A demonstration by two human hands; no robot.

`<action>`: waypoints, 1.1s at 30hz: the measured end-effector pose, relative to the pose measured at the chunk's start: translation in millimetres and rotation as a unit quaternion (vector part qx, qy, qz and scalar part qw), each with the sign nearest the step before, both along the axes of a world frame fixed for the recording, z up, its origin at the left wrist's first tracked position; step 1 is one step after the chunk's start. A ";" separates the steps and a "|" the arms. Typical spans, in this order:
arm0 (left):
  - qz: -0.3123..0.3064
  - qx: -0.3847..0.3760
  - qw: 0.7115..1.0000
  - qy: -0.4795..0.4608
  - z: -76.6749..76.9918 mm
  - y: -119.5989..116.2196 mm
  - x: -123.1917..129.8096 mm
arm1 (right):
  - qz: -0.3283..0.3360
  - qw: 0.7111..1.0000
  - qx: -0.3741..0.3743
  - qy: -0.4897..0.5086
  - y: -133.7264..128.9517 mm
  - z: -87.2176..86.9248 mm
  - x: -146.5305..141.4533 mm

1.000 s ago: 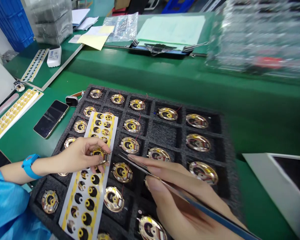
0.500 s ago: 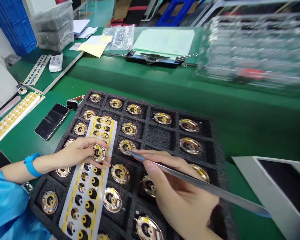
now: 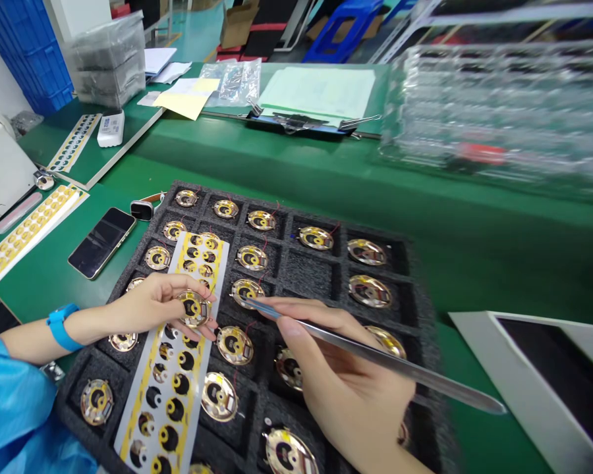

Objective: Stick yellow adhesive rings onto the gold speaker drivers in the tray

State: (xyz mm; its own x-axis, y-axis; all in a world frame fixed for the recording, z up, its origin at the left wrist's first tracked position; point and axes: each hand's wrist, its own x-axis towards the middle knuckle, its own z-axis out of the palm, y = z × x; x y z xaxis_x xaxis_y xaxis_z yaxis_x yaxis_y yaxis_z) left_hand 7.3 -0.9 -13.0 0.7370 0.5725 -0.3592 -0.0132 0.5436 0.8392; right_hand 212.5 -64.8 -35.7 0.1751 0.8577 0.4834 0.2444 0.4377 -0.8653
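Between its thumb and fingers, my left hand point(image 3: 151, 304) holds a round gold watch case part point(image 3: 194, 309) with a yellow and black inside. This hand is over a strip of yellow die-cut stickers point(image 3: 178, 382), which lies across the tray. My right hand point(image 3: 348, 368) grips metal tweezers point(image 3: 375, 355) like a pen. Their tips point left, over or near a gold part in the tray; whether they touch it or hold anything I cannot tell. The black foam tray point(image 3: 310, 271) has several similar parts point(image 3: 234, 345) in its compartments, some with thin red wires.
Left of the tray lie a phone point(image 3: 102, 242), a smartwatch point(image 3: 142, 210) and another sticker sheet point(image 3: 22, 230). Behind stand a clipboard with papers point(image 3: 316, 99) and clear plastic trays point(image 3: 499, 112). A white-framed dark panel point(image 3: 548, 368) leans at the right.
The view has shifted slightly. My right hand and the tweezers have moved a little left and the tweezers' rear end sits further left. My left hand keeps its hold on the watch case part.
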 end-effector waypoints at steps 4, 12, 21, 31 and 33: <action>-0.011 0.003 1.000 0.005 -0.3 -0.6 -0.5 | 0.003 1.000 0.000 -0.005 -1.2 1.1 0.2; -0.037 0.009 0.999 -0.008 0.8 -0.9 -1.1 | 0.002 1.000 -0.001 -0.003 -3.0 0.1 -0.7; -0.054 -0.019 0.997 -0.053 3.6 -4.3 -0.6 | -0.001 1.000 -0.009 -0.012 -3.2 -1.0 -0.1; -0.054 -0.030 0.997 -0.047 10.6 -5.8 -0.4 | 0.001 1.000 -0.016 -0.015 -4.1 1.1 0.1; -0.056 -0.030 0.997 -0.035 10.9 -6.0 -0.8 | 0.000 1.000 -0.018 -0.015 -4.2 1.4 0.2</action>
